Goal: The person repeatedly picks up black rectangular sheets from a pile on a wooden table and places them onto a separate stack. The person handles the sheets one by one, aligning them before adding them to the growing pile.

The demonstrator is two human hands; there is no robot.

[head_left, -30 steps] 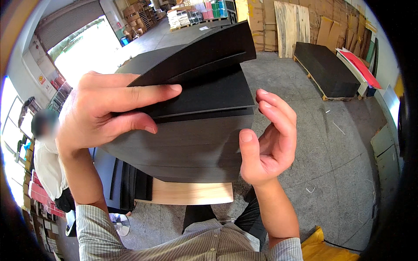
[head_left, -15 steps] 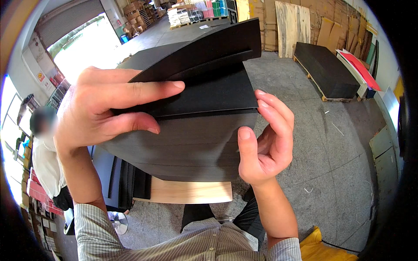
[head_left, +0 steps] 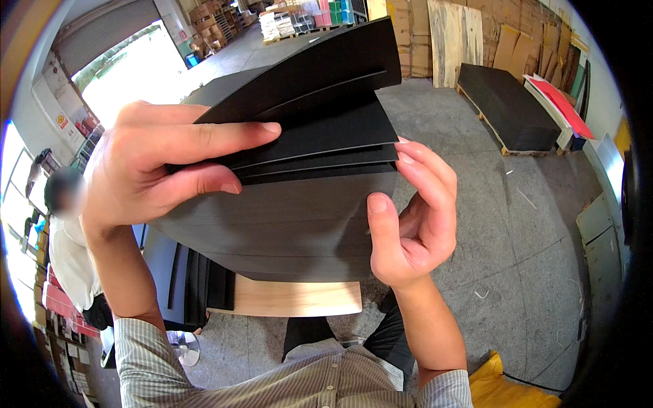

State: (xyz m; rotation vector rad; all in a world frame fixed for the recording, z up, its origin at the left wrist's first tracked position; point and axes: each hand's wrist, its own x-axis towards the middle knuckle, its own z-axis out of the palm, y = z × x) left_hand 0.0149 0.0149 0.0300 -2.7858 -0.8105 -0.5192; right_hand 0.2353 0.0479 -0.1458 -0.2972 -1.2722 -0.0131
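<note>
A tall stack of thin black sheets (head_left: pixel 292 228) stands in front of me. My left hand (head_left: pixel 146 160) is closed at its left near corner, gripping sheets there. Its index finger lies across a black sheet, and the thumb is below by the sheet edges. Beyond that finger, bent-up sheets (head_left: pixel 326 64) rise and curve toward the upper right. Below them, a few near edges stand slightly apart from the stack. My right hand (head_left: pixel 422 217) is at the right near corner, fingertips at the lifted sheet edges. Its thumb is held apart from the fingers, beside the stack's front face.
A pale wooden board (head_left: pixel 292 297) shows under the stack's near side. More dark boards (head_left: pixel 197 285) stand at the lower left. A low black stack (head_left: pixel 510 109) rests on a pallet at the far right. At the left is another person (head_left: pixel 71 251) in white.
More sheet edges have separated at the near right corner, leaving gaps between them. The bent-up sheets and my left hand have shifted slightly left. My right fingertips have risen slightly with the edges.
</note>
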